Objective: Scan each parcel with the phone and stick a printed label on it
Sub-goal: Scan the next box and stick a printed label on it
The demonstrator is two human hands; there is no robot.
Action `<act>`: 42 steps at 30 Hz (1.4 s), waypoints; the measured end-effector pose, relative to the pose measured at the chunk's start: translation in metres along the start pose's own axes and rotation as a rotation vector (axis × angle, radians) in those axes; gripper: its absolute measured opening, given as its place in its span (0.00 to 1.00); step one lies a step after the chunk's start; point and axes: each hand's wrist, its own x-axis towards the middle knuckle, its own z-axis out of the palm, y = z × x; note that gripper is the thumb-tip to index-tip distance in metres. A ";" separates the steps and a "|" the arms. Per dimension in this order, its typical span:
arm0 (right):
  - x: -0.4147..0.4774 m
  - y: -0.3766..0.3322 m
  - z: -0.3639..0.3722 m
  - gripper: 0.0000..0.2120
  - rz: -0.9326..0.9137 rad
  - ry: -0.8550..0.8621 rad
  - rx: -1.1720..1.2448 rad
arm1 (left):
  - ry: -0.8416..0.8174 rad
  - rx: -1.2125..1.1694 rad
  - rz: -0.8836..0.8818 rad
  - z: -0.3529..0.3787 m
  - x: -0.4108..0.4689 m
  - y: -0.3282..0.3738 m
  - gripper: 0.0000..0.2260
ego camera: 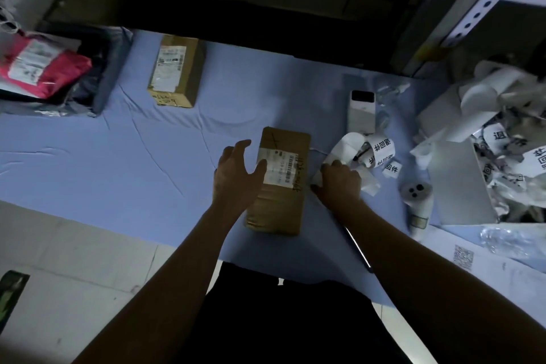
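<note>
A brown cardboard parcel [283,186] with a white shipping label lies in the middle of the blue-covered table [118,156]. My left hand [236,177] rests open over the parcel's left edge, fingers spread. Just right of the parcel, my right hand [339,183] pinches the white paper strip of a curled roll of printed labels [369,154]. A white phone [362,111] lies face down behind the labels. A second brown parcel [177,71] sits at the back left.
A red mailer bag [41,68] lies on dark bags at the far left. A white box [472,174] full of label scraps stands at the right, with a white handheld device [416,204] beside it. Metal shelving [484,3] rises behind.
</note>
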 end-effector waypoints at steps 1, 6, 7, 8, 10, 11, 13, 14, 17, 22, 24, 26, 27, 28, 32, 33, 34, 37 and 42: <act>-0.001 0.001 0.002 0.24 0.021 -0.003 0.006 | -0.003 -0.017 0.017 -0.002 0.005 0.000 0.24; -0.016 0.000 0.005 0.27 0.048 -0.041 0.215 | -0.032 -0.102 0.123 -0.004 0.020 0.003 0.17; -0.022 0.000 0.007 0.26 0.024 -0.043 0.179 | -0.033 -0.114 0.156 -0.004 0.021 0.003 0.15; -0.026 0.000 0.010 0.24 -0.005 -0.039 0.137 | -0.034 -0.124 0.185 -0.003 0.023 0.003 0.14; -0.034 0.002 0.015 0.17 -0.034 -0.019 0.097 | -0.029 -0.130 0.225 -0.002 0.025 0.005 0.13; -0.037 0.001 0.015 0.13 -0.021 0.005 0.127 | -0.029 -0.131 0.246 -0.001 0.026 0.007 0.12; -0.040 -0.004 0.010 0.10 0.083 0.107 0.382 | -0.020 -0.150 0.287 -0.001 0.025 0.011 0.10; -0.042 -0.007 0.002 0.08 0.160 0.190 0.574 | -0.017 -0.168 0.302 0.000 0.024 0.013 0.09; -0.052 -0.011 -0.029 0.06 0.321 0.423 1.063 | -0.100 -0.256 0.286 0.006 0.015 0.030 0.06; -0.082 -0.010 -0.061 0.02 0.185 0.447 1.467 | -0.548 -0.557 -0.056 0.025 0.001 0.083 0.14; -0.094 -0.006 -0.062 0.02 0.149 0.418 1.517 | -0.597 -0.635 -0.100 0.030 -0.002 0.098 0.18; -0.102 0.000 -0.063 0.04 0.131 0.408 1.538 | -0.567 -0.696 -0.081 0.032 -0.006 0.106 0.18; -0.106 0.003 -0.064 0.03 0.126 0.417 1.549 | -0.548 -0.733 -0.063 0.033 -0.007 0.108 0.18; -0.109 0.007 -0.065 0.02 0.126 0.429 1.563 | -0.530 -0.767 -0.034 0.033 -0.009 0.111 0.18; -0.115 0.018 -0.071 0.07 0.161 0.441 1.644 | -0.459 -0.845 0.120 0.030 -0.015 0.117 0.16; -0.116 0.020 -0.074 0.10 0.172 0.457 1.663 | -0.418 -0.815 0.176 0.030 -0.016 0.118 0.15; -0.117 0.021 -0.078 0.13 0.175 0.479 1.697 | -0.376 -0.753 0.245 0.029 -0.017 0.117 0.15; -0.117 0.023 -0.090 0.18 0.154 0.510 1.848 | -0.323 -0.585 0.412 0.026 -0.020 0.115 0.16; -0.112 0.023 -0.101 0.22 0.103 0.512 1.868 | -0.245 -0.390 0.595 0.018 -0.026 0.109 0.19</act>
